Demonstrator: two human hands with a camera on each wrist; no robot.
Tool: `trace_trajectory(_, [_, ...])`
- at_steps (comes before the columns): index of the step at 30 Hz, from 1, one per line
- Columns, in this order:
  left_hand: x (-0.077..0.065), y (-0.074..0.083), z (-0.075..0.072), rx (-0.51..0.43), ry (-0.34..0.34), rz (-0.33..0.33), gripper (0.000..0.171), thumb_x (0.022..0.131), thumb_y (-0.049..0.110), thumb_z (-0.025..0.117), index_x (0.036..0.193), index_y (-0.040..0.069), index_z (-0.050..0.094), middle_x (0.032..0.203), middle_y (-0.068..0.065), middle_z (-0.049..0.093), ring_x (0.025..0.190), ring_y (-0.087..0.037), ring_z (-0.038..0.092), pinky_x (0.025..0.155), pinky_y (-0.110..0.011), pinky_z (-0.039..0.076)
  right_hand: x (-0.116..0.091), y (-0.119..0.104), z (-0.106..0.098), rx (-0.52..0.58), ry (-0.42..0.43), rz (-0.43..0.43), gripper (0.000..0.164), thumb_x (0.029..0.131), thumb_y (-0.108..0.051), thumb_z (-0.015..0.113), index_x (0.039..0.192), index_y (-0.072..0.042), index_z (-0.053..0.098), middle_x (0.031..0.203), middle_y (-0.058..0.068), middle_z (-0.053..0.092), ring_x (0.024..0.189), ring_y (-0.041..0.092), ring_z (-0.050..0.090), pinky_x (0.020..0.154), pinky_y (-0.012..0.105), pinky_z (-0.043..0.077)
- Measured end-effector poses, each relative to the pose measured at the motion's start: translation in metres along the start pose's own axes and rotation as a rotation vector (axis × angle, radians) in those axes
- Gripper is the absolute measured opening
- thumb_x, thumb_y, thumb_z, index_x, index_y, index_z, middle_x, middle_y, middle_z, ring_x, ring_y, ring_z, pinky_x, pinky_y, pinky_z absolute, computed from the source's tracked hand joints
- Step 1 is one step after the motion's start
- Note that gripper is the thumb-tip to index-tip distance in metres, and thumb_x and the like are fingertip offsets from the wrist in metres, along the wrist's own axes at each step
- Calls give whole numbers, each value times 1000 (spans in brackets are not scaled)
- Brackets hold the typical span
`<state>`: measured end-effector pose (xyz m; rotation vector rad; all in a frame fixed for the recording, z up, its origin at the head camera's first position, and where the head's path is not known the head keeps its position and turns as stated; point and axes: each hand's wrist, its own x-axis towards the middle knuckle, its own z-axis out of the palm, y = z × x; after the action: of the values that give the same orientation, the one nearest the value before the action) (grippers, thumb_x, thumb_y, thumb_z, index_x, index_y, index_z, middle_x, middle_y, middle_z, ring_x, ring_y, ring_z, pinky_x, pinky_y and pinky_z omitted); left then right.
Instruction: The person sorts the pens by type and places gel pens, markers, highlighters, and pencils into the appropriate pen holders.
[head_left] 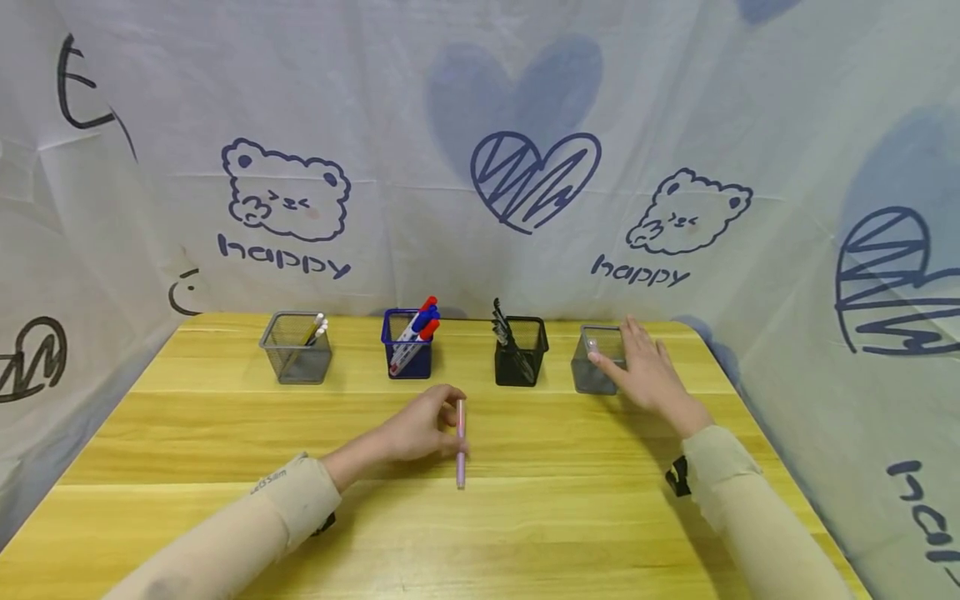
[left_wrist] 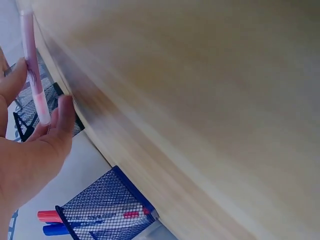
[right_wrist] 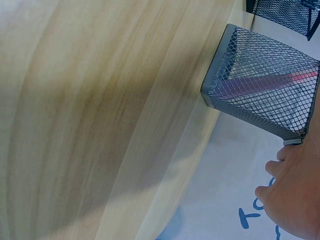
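Observation:
My left hand (head_left: 420,423) pinches a slim pink and purple pen (head_left: 461,467) between thumb and fingers above the middle of the table. In the left wrist view this pen (left_wrist: 32,65) has a clear end near the fingertips. At the far right, my right hand (head_left: 651,371) touches a grey mesh pen holder (head_left: 594,379), its fingers extended past the right side and its thumb across the front near the rim. Inside that holder leans a pinkish pen (right_wrist: 260,84), seen through the mesh in the right wrist view.
Along the table's back edge stand a grey mesh holder (head_left: 303,367) with white-tipped pens, a blue mesh holder (head_left: 411,363) with red and blue markers, and a black mesh holder (head_left: 516,371) with black pens. A patterned cloth (head_left: 420,233) hangs behind the wooden table (head_left: 525,533).

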<state>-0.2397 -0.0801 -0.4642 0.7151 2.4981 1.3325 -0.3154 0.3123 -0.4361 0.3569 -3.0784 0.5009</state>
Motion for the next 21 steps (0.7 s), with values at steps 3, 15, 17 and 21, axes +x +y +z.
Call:
trace_trajectory(3, [3,3,1,-126,-3,8,71,85,-6,82,144,-14,43,134,-28,55,108,-31,68,89,-31,62,1,0,0,-3,-1,0,106,102,-76,31,164,3,-4,172,19,-12,159,41,-6,125,64,-8])
trace_trajectory(15, [18,18,2,-170,153,86,47,94,-10,70,138,-2,57,131,-21,61,106,-31,72,79,-27,63,1,1,2,-5,11,4,106,101,-76,31,165,3,-1,173,18,-10,159,40,-5,125,64,-7])
trace_trajectory(17, [22,22,1,-190,182,108,43,95,-8,69,136,-1,59,130,-20,62,105,-32,73,81,-28,64,1,1,2,-4,12,3,106,101,-76,31,165,2,-1,173,18,-10,159,40,-5,126,63,-7])
trace_trajectory(21, [32,34,-1,-266,231,144,38,98,-8,66,135,-3,59,129,-20,63,105,-34,74,84,-38,65,1,0,1,-2,11,2,106,101,-76,31,164,3,-2,172,19,-11,159,40,-5,126,63,-8])
